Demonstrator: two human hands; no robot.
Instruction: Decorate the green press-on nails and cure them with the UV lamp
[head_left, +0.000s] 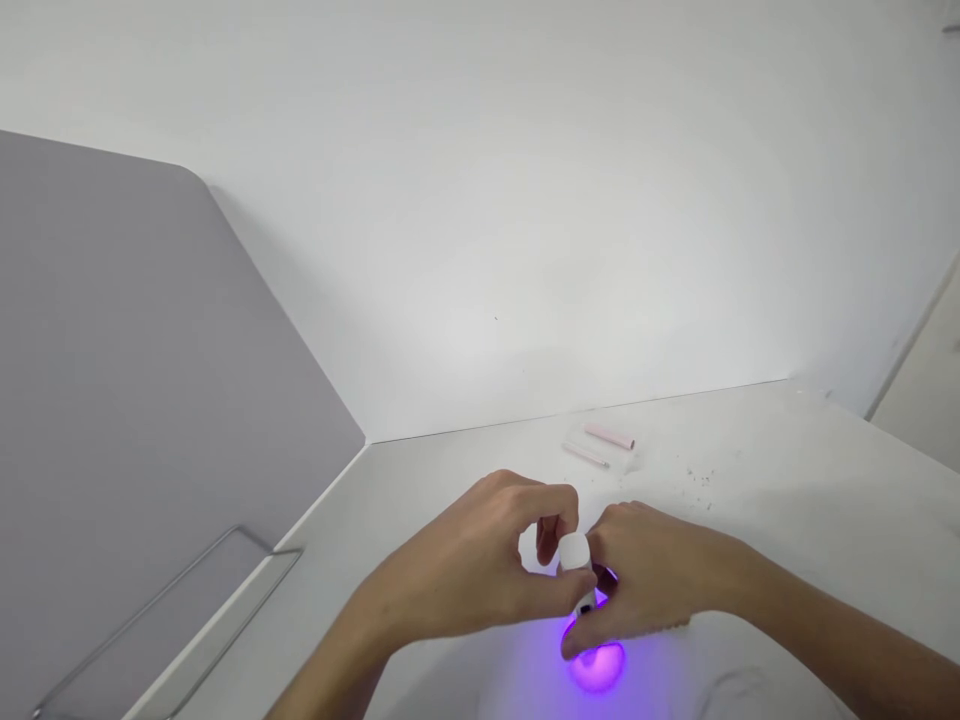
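Where the two hands meet: a small white device is held upright or nearly so, low over the tabletop.
Left hand: the device's capped-looking upper end is pinched narrowly between thumb and fingers.
Right hand: the fingers are curled in close beside the device, with the thumb reaching toward its lower end; whether the device or something under it is gripped cannot be told.
Purple glow: bright light is thrown just below the right thumb, so the device is judged to be switched on.
Pink tube: it is laid beyond the hands, near the wall, beside a thin pink stick; both are left untouched.
Dark specks: these are scattered to the right of the tube.
Progress: the lighting appears to be done and the handling under way; how much is left cannot be judged.
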